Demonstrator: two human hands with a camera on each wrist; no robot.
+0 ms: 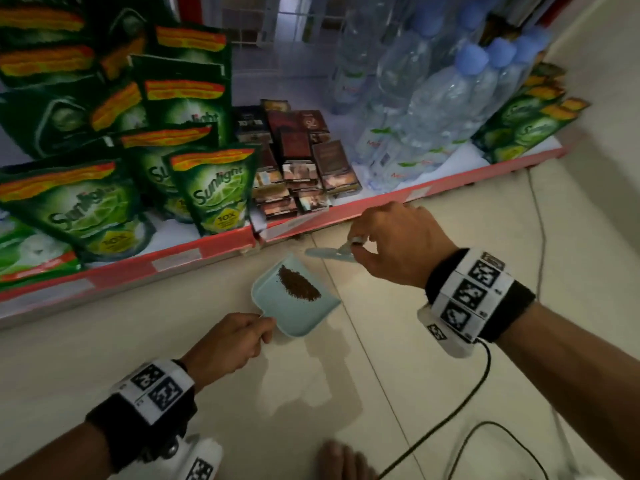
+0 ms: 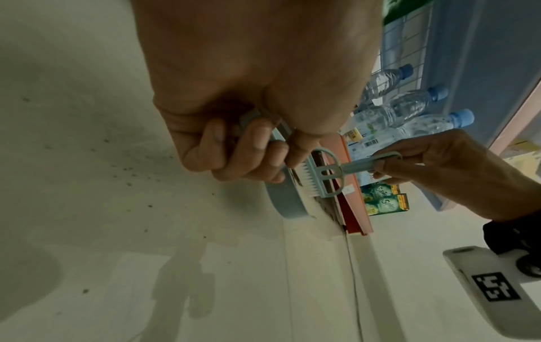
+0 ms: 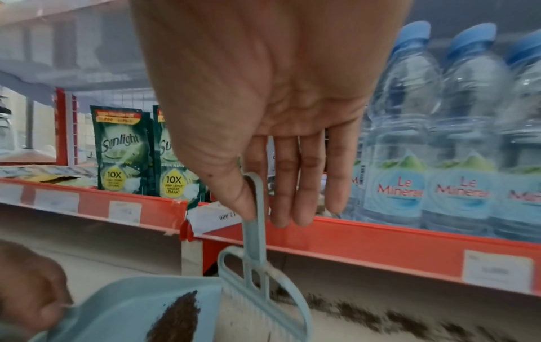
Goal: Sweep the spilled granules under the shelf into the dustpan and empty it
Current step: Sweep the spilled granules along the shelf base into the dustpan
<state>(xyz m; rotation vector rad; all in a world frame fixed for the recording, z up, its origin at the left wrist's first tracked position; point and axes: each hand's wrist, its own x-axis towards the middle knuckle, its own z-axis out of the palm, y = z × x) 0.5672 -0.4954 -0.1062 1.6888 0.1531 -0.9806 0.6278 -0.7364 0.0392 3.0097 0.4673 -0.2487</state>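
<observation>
A light blue dustpan (image 1: 304, 317) sits tilted on the tiled floor in front of the shelf, with a pile of brown granules (image 1: 298, 284) in it. My left hand (image 1: 263, 327) grips its handle from the near side. My right hand (image 1: 356, 245) pinches the thin handle of a small blue brush (image 1: 327, 254), between thumb and forefinger, the other fingers straight. In the right wrist view the brush (image 3: 257, 289) stands bristles down at the mouth of the dustpan (image 3: 122, 307). A line of granules on the floor (image 3: 380, 317) runs to its right under the shelf edge.
The low shelf with a red front edge (image 1: 346, 216) holds green Sunlight pouches (image 1: 214, 188), small dark boxes (image 1: 301, 161) and water bottles (image 1: 433, 98). A black cable (image 1: 467, 403) lies on the floor by my right arm. Loose specks (image 2: 129, 171) dot the tile.
</observation>
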